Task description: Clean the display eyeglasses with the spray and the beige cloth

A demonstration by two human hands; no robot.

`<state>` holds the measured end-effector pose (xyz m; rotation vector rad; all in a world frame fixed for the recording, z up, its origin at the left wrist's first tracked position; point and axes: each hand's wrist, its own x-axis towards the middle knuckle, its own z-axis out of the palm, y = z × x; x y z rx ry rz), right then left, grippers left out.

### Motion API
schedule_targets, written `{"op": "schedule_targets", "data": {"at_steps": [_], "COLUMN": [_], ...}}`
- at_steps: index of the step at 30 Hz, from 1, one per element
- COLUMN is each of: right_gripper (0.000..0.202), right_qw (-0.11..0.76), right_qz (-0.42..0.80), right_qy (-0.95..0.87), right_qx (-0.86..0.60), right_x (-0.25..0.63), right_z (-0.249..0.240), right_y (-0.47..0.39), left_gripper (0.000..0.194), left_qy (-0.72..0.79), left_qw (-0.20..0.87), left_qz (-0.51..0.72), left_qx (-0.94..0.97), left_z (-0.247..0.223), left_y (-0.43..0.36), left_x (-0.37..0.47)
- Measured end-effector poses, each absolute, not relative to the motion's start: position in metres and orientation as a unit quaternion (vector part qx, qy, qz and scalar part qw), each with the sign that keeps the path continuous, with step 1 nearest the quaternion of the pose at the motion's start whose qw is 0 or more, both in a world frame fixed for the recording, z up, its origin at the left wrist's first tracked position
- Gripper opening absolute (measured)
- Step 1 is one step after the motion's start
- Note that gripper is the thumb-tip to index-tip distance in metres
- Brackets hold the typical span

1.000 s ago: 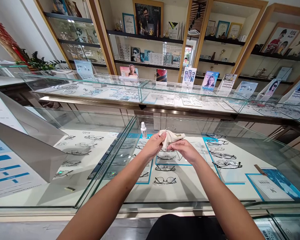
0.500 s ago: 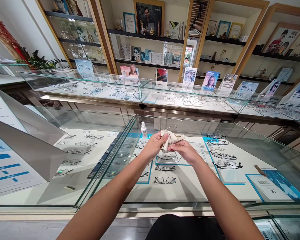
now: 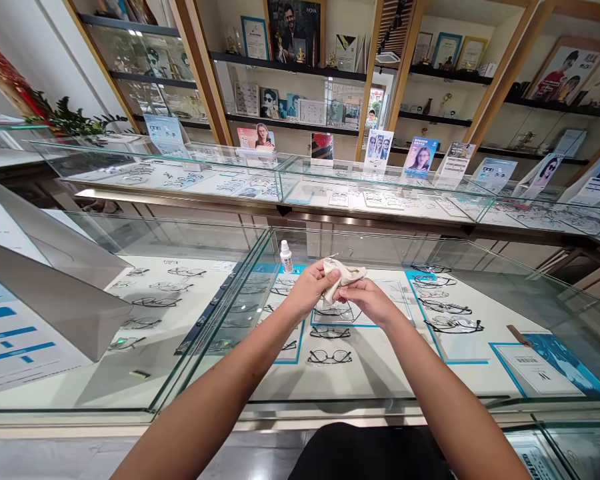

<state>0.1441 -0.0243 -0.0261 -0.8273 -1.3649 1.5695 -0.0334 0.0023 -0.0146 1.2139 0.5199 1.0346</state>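
Above the glass counter, a crumpled cream cloth (image 3: 349, 273) is pinched between both hands. My left hand (image 3: 311, 287) grips its left part, thumb on top. My right hand (image 3: 367, 298) holds the lower right edge between thumb and fingers. A thin wire-like piece, perhaps part of a spectacle frame, pokes out above the cloth; most of it is hidden. A small white bottle (image 3: 286, 258) stands upright on the counter glass, just left of and beyond my hands. Under the glass, dark-rimmed glasses (image 3: 330, 357) lie below my hands.
A large folded white card stand (image 3: 87, 317) rises at the left. More spectacles (image 3: 447, 307) lie inside the case at the right. Behind runs a second glass case (image 3: 280, 177) with upright cards (image 3: 379, 150) on it, backed by wall shelves (image 3: 290, 67).
The cloth's upper left part has shifted and folded slightly around my left fingers. Both hands stay almost in place, and the view has tilted a little.
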Motion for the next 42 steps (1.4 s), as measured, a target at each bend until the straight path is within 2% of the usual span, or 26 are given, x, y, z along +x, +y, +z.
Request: {"op": "schedule_targets", "data": {"at_steps": [5,10,18,25,34,42], "right_gripper": [0.031,0.026,0.029,0.027,0.023,0.023], "right_qw": [0.445,0.483,0.459,0.460,0.515,0.598], "right_qz": [0.613,0.621,0.622,0.603,0.606,0.571], "right_qy": [-0.557,-0.516,-0.539,-0.557,-0.512,-0.451], "right_qx": [-0.340,-0.339,-0.334,-0.339,-0.325,-0.334], "right_x": [0.144,0.148,0.140,0.144,0.159,0.180], "right_z": [-0.025,-0.024,-0.025,-0.026,-0.008,0.002], "right_y": [-0.024,-0.023,-0.024,-0.023,-0.026,-0.024], "left_gripper": [0.053,0.051,0.045,0.051,0.055,0.060], "left_qy": [0.235,0.198,0.224,0.233,0.219,0.271], "left_qw": [0.672,0.702,0.663,0.675,0.694,0.643], "left_qz": [0.465,0.451,0.460,0.477,0.547,0.534], "left_qx": [0.526,0.514,0.547,0.512,0.414,0.477], "left_z": [-0.017,-0.012,-0.013,-0.014,-0.017,-0.016], "left_y": [0.008,0.007,0.002,0.004,0.017,0.016], "left_x": [-0.034,-0.039,-0.034,-0.033,-0.035,-0.037]}}
